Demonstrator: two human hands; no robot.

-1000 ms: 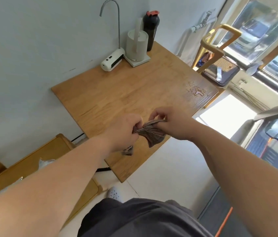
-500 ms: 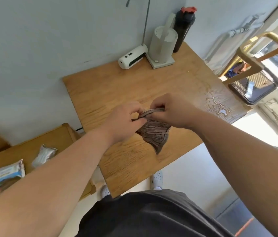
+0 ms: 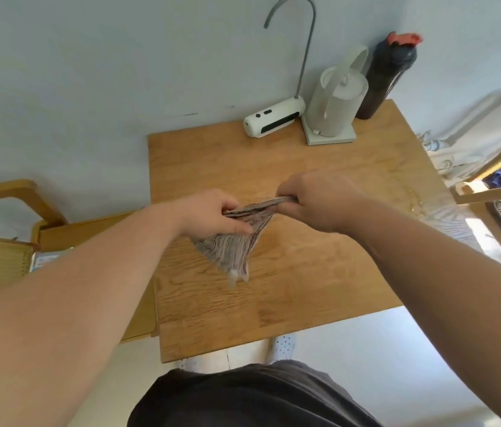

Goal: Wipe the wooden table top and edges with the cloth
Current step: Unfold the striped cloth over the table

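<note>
The cloth [image 3: 233, 246], grey-brown with a wavy striped pattern, is stretched between two hands above the middle of the wooden table [image 3: 298, 291]. Its upper edge runs taut from one hand to the other, and the rest hangs down in a point toward the near half of the table top; whether the tip touches the wood cannot be told. The left hand [image 3: 212, 215] pinches the left end of the cloth's upper edge between thumb and curled fingers. The right hand [image 3: 314, 200] grips the right end, its fingers folded round the fabric.

At the table's far edge, against the pale wall, stand a white water dispenser [image 3: 274, 120] with a tall curved spout, a light grey kettle [image 3: 337, 100] on its base just beside it, and a dark bottle [image 3: 388, 72] with a red lid next to the kettle. A wet patch [image 3: 414, 198] glistens near the table's right edge. A wooden chair [image 3: 12, 217] stands to the left of the table, another wooden chair frame [image 3: 495, 192] to the right.
</note>
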